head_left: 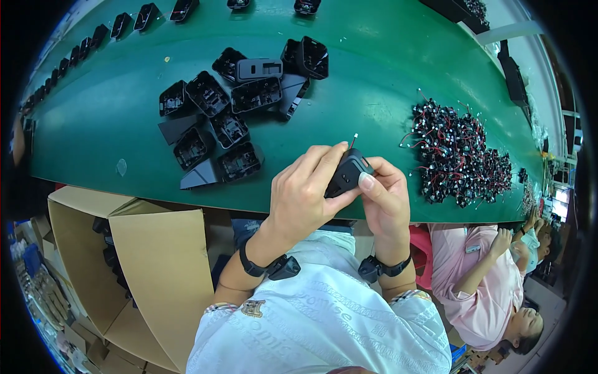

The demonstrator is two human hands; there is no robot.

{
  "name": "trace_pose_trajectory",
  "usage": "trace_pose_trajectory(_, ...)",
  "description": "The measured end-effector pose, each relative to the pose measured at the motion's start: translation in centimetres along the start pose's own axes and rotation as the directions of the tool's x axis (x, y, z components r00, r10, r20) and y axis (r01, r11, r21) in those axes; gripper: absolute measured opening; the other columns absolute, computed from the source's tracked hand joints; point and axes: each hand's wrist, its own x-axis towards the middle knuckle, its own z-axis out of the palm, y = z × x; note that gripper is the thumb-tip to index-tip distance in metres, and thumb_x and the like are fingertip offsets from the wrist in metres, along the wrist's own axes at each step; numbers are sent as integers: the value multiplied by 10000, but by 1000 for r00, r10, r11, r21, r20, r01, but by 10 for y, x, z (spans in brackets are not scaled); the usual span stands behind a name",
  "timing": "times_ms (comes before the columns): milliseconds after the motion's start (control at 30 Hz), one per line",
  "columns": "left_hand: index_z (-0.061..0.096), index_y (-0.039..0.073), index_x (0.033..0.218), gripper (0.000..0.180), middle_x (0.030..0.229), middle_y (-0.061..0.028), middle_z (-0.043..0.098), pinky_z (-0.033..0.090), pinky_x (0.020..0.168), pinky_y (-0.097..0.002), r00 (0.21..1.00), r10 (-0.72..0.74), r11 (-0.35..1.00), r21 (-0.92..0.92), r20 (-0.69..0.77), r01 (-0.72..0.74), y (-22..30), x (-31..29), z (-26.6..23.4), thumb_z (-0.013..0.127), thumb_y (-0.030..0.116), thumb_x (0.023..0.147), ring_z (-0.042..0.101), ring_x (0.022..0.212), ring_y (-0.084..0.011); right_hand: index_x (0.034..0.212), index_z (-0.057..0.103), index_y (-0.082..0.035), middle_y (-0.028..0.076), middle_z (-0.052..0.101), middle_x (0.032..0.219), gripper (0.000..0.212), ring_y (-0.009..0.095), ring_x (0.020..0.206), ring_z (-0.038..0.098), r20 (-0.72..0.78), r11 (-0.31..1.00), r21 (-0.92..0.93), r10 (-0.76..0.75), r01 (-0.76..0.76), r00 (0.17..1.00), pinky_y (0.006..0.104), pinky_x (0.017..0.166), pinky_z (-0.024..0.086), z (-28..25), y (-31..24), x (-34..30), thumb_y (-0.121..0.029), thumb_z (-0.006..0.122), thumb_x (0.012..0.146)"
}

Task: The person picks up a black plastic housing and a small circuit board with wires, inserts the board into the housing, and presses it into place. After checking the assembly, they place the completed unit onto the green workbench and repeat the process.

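Between my two hands, above the near edge of the green table [367, 81], is a black plastic housing [346, 177] with small openings in its face. A thin red wire with a white connector [355, 136] sticks up from it. My left hand [305, 184] grips the housing from the left, fingers over its top and thumb below. On the other side my right hand [387, 193] holds it, thumb pressed on its front face and fingers behind. What lies inside the housing is hidden from this side.
Left of centre lies a loose pile of black plastic housings [227, 112]. A heap of small black parts with red wires [458, 153] covers the table's right side. More housings [120, 25] line the far edge. An open cardboard box [165, 274] stands at lower left; a person in pink [476, 280] sits at right.
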Motion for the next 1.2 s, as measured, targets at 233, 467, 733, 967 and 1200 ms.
trace_pose_trajectory(233,695,29,1219,587,1027,-122,690,571,691,-365,999,-9,999,-47,53,11,1,4,-7,866,113,664,700,841,-300,1095,682,41,89,718,1032,248,125,958,665,32,999,-26,45,-44,998,284,910,528,0,-9,-1,-30,770,874)
trace_pose_trajectory(467,673,15,1212,593,1024,-106,666,570,705,-379,999,20,1000,18,26,-20,-2,9,-10,877,155,673,691,852,-286,1135,679,37,76,713,1040,284,131,966,662,37,986,-163,22,-15,999,302,926,528,11,-12,3,-16,775,872)
trace_pose_trajectory(733,671,12,1235,615,1009,-115,668,566,710,-383,1000,10,999,-51,2,-10,1,5,-2,873,152,672,684,854,-292,1097,706,30,76,725,1037,261,131,961,662,25,999,-23,32,-32,999,297,908,527,1,-8,1,-17,788,854)
trace_pose_trajectory(967,657,-5,1254,583,1032,-161,680,556,747,-363,993,-108,980,-164,55,116,4,3,-2,846,81,709,689,873,-301,1103,722,31,95,743,1047,262,134,956,674,-22,998,-49,23,-24,999,296,913,525,5,-10,1,-27,792,857)
trace_pose_trajectory(1200,655,17,1239,575,1006,-131,665,563,705,-394,997,-63,992,-105,39,67,6,0,-4,863,188,731,687,847,-311,1099,728,32,99,747,1049,262,135,953,679,12,995,-93,23,-21,1000,304,908,535,-2,-11,-1,-31,797,855)
